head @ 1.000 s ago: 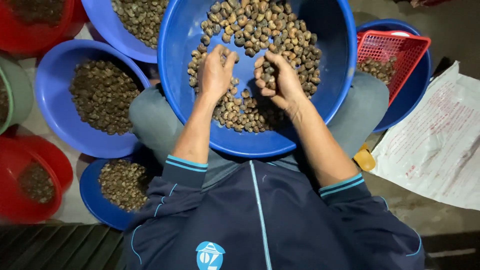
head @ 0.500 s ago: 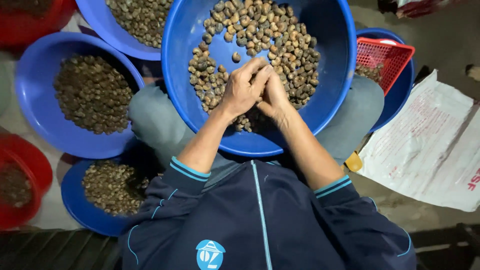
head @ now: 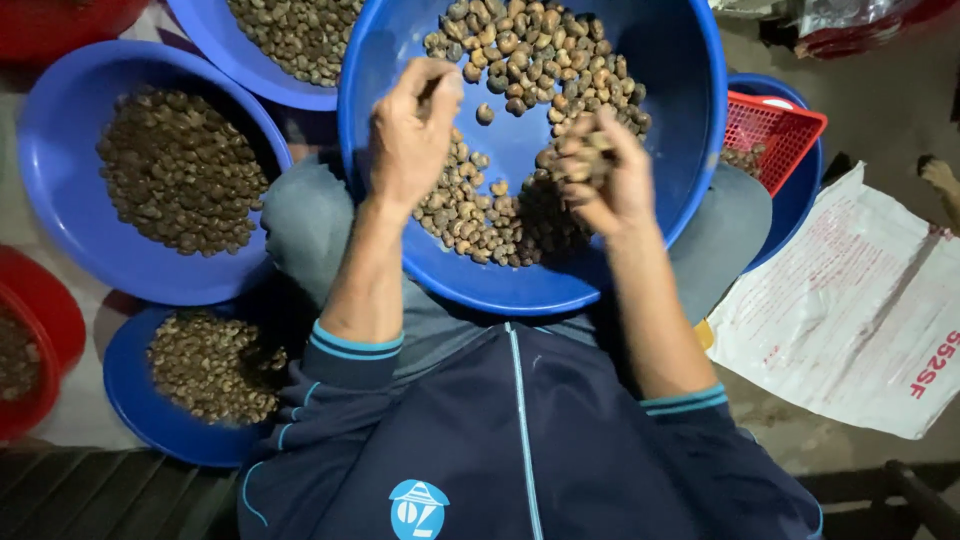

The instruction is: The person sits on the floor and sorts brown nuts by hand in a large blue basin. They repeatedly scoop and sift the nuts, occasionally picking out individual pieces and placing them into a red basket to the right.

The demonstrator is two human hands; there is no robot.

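Now both hands hang over the big blue basin [head: 690, 120] that rests on the person's lap, its floor partly covered with brown nuts [head: 520, 40] — a thick heap toward the far rim and a looser band along the near side, with bare blue plastic between.

The left hand [head: 410, 135] is lifted above the basin's left half, fingers curled in toward the thumb as if pinching something small; whether a nut sits between the fingertips I cannot tell, since the fingers hide it. The right hand [head: 600, 180] is over the middle right of the basin, fingers bunched together and pressed around a small clutch of nuts that shows at the fingertips, slightly blurred.

Around the lap stand other containers. To the left, a wide blue bowl [head: 50, 190] holds a mound of darker nuts. At the top, a 2nd blue bowl [head: 230, 60] carries more of them, its rim tucked just behind the big basin. Lower left, a smaller blue bowl [head: 130, 400] holds a paler pile. At the far left edge, a red tub [head: 50, 320] shows only in part. To the right, a red mesh basket [head: 780, 130] sits inside another blue bowl [head: 800, 210] — and beside that a white printed sack [head: 850, 320] lies flat on the floor.
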